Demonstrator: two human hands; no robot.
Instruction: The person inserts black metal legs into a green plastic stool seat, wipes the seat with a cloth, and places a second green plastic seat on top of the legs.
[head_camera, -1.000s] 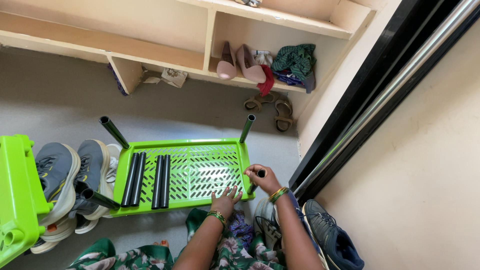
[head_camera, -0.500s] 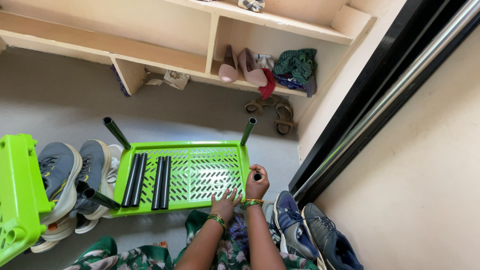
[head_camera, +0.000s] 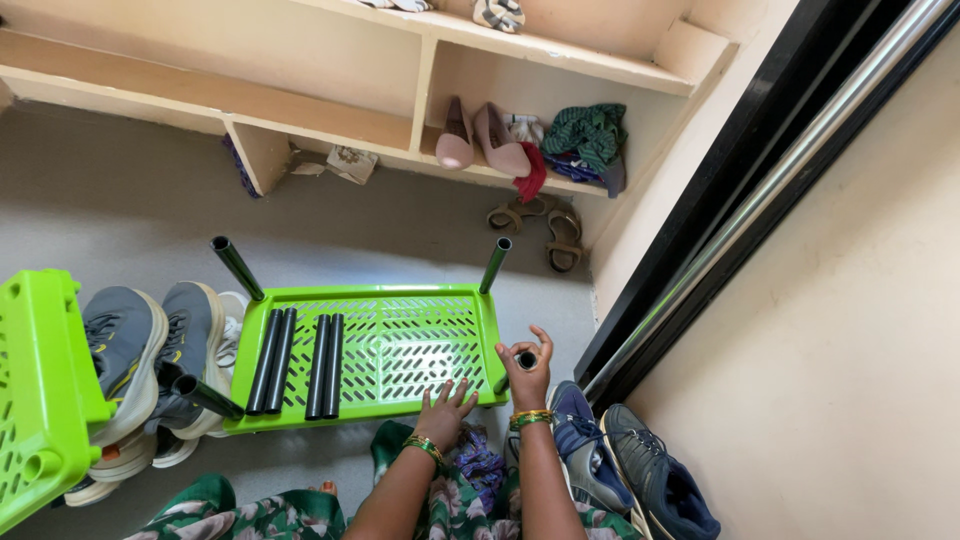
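A bright green slotted plastic shelf (head_camera: 400, 350) lies on the floor before me. Dark tubes stand in its corners: one at the far left (head_camera: 237, 267), one at the far right (head_camera: 495, 264), one at the near left (head_camera: 203, 396). My right hand (head_camera: 527, 368) pinches the top of a dark tube (head_camera: 524, 361) at the near right corner, fingers spread above it. My left hand (head_camera: 445, 410) presses flat on the shelf's near edge. Several loose dark tubes (head_camera: 300, 365) lie side by side on the shelf's left part.
A second green shelf (head_camera: 40, 390) stands at the left, beside grey sneakers (head_camera: 150, 350). Blue and grey shoes (head_camera: 640, 470) sit at my right by a black sliding door frame (head_camera: 760, 210). Wall cubbies hold pink heels (head_camera: 480, 140), cloth, sandals (head_camera: 545, 225).
My right hand has shifted along the near right corner and now pinches the tube's top with fingers fanned out. The view has tilted slightly; the left hand stays on the shelf edge.
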